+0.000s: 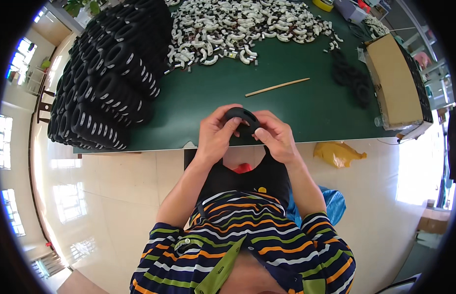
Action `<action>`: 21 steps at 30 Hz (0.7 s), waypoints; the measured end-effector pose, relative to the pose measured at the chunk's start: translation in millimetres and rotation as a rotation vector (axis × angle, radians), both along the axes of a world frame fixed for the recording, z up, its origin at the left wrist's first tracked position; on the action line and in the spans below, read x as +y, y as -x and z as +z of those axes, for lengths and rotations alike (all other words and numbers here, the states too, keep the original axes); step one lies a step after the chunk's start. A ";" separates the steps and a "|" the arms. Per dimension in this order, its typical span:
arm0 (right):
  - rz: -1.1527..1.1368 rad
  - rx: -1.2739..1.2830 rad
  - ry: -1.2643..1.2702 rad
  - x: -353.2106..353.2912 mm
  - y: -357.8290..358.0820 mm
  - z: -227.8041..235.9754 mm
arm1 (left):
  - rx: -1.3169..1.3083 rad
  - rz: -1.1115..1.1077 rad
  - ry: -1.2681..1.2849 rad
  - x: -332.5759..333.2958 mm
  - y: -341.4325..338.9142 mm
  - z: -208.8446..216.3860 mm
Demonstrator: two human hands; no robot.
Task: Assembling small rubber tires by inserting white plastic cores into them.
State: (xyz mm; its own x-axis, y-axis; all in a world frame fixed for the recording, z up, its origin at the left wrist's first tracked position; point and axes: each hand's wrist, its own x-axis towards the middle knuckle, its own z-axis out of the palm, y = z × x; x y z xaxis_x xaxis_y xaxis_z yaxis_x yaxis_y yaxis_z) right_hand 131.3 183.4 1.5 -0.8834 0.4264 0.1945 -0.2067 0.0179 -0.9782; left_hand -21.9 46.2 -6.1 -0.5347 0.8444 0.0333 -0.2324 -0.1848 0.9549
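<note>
A black rubber-like ring [242, 113] with a slot in its upper side is held between both hands, just above the near edge of the green table [203, 90]. My left hand [216, 131] is closed round the ring's left part, thumb on top. On its right part, my right hand [276, 136] grips with thumb and fingers. Whether anything sits inside the slot cannot be made out. Beyond the hands lies a thin wooden stick [278, 87]. Farther back spreads a large heap of white curved pieces [238, 29] with small metallic parts among them.
At the left, a tall stack of black rings [103, 78] reaches the table edge. Loose black rings [353, 81] lie at the right beside a cardboard box [395, 81]. A yellow bag [339, 154] and a blue bag [334, 203] are below table level at the right.
</note>
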 end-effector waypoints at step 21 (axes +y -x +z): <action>-0.342 -0.024 -0.085 -12.1 22.0 -19.8 | 0.453 0.146 -0.043 -19.1 0.0 -8.0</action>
State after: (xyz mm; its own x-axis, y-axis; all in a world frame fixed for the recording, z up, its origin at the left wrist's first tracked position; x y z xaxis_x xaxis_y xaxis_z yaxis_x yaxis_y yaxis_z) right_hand 109.2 171.3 -18.3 -0.6969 0.6817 0.2228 -0.1519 0.1634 -0.9748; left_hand -21.9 27.1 -14.1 -0.5712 0.7542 0.3239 0.2370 -0.2263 0.9448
